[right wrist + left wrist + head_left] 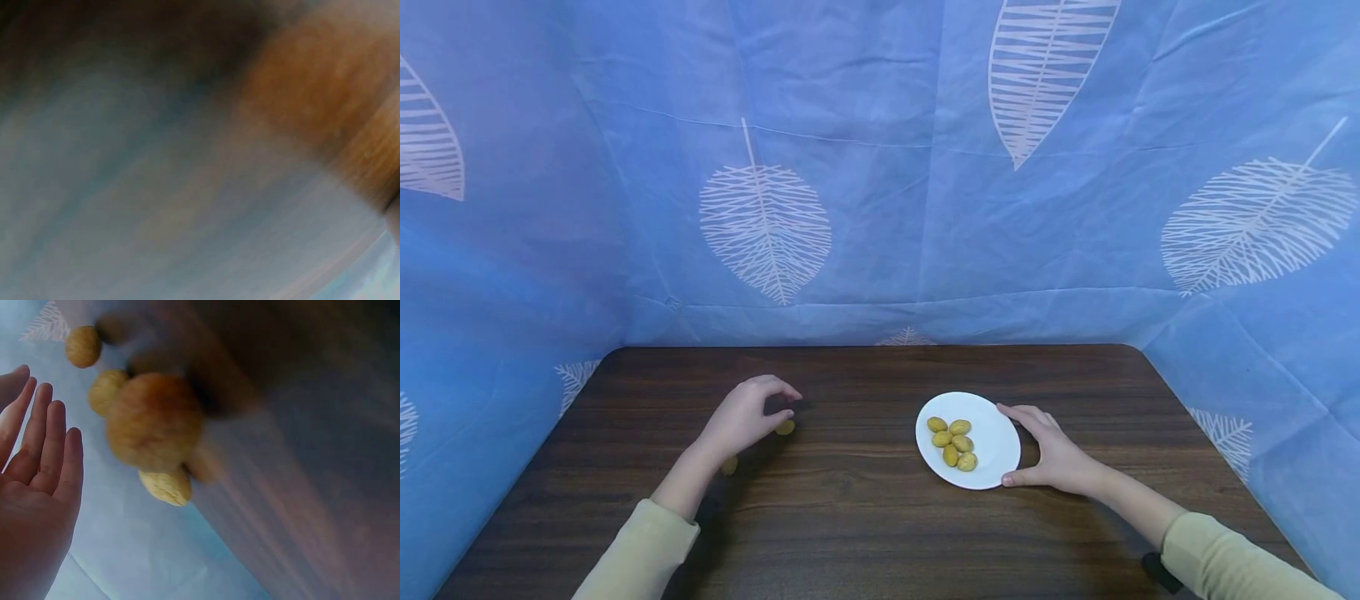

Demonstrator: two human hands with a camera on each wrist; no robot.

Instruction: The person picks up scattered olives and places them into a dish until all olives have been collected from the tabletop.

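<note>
My left hand (747, 419) hovers over the left part of the table, thumb and fingers apart and nothing between them. Just below its thumb lies a small yellow-green oval fruit (786, 427); another fruit (729, 465) shows beside the wrist, partly hidden by it. In the left wrist view, several such fruits (165, 487) appear beside the left hand (40, 469), whose fingers look straight. My right hand (1051, 454) holds the right rim of a white plate (1000, 446), fingers at the far side and thumb at the near side. Several yellow fruits (962, 443) sit on the plate's left half.
Everything lies on a dark wood-grain table (850, 533) with rounded far corners. Behind and beside it hangs a blue cloth (880, 208) with white leaf prints. A small black object (1161, 572) shows beside the right sleeve. The right wrist view is heavily blurred, with brownish round shapes (319, 81).
</note>
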